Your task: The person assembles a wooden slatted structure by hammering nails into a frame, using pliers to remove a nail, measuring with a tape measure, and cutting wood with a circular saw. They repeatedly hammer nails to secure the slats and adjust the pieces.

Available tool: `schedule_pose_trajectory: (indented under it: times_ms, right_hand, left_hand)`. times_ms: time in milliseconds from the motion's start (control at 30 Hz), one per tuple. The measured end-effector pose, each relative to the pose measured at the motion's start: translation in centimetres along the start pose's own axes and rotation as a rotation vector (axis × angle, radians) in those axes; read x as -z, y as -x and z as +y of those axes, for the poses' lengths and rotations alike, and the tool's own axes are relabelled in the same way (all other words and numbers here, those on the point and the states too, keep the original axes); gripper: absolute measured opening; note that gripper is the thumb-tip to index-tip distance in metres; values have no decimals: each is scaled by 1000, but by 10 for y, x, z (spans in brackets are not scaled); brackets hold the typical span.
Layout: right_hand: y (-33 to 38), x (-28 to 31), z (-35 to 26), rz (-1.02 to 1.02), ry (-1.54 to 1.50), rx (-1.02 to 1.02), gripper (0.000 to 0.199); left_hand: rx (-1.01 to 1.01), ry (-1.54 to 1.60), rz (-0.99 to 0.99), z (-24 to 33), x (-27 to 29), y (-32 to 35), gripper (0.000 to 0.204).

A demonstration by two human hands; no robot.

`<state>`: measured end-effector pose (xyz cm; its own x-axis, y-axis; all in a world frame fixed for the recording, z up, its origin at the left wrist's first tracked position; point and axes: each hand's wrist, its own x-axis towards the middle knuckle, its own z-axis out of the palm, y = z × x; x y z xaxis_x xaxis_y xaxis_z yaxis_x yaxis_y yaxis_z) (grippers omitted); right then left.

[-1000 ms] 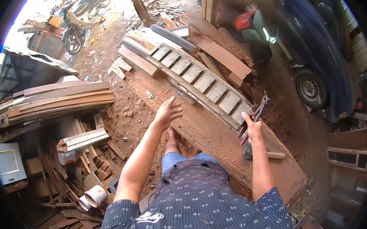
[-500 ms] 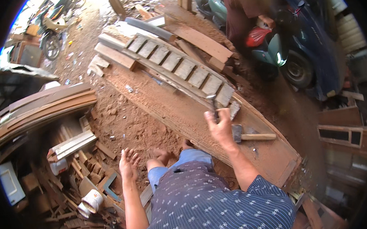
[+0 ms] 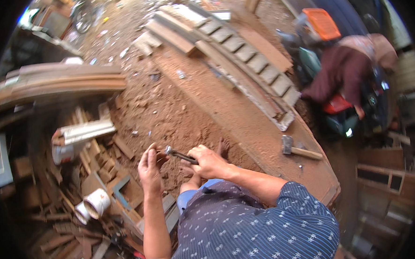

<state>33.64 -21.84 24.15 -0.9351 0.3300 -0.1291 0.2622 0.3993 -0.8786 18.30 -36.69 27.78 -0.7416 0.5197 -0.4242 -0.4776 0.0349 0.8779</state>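
Note:
My right hand [image 3: 208, 162] is wrapped round the dark handle of a slim tool with a shiny metal head [image 3: 182, 156]; its exact kind is unclear. The head points left, toward my left hand [image 3: 149, 172]. That hand is raised with its fingers apart and slightly curled, close beside the tool's head; whether they touch is hard to tell. On the reddish wooden workbench [image 3: 244, 123] to the right lies a heavy hammer [image 3: 302, 151] with a dark block head and a wooden handle.
A slatted wooden frame [image 3: 245, 52] and long boards lie on the bench's far part. Stacked planks [image 3: 64, 83], wood offcuts and a white bucket [image 3: 97, 203] stand at left. A person in dark red [image 3: 343, 71] bends over a motorbike at right. Reddish dirt [image 3: 155, 113] covers the ground.
My right hand has brought the tool from above the bench leftward to my left hand. The view has shifted, and the person at right now bends lower beside the motorbike.

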Motion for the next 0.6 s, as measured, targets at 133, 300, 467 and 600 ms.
schedule_pose_trajectory:
  times_ms: [133,300,467,600]
  right_hand:
    - [-7,-37,-41,-68,3,-43,30]
    - [-16,-67,-78,-200,-28,-154,31]
    - [-22,-107,-94,-285,144,-73,25]
    - [-28,-131,-114,-531,171,-269,34]
  left_hand:
    - [6,142,14,13,44,19,39]
    - [-3,191,39,23,90,39,36]
    - [-33,160,77,7,141,56,26]
    - [-79,109,128,-16,183,61,23]
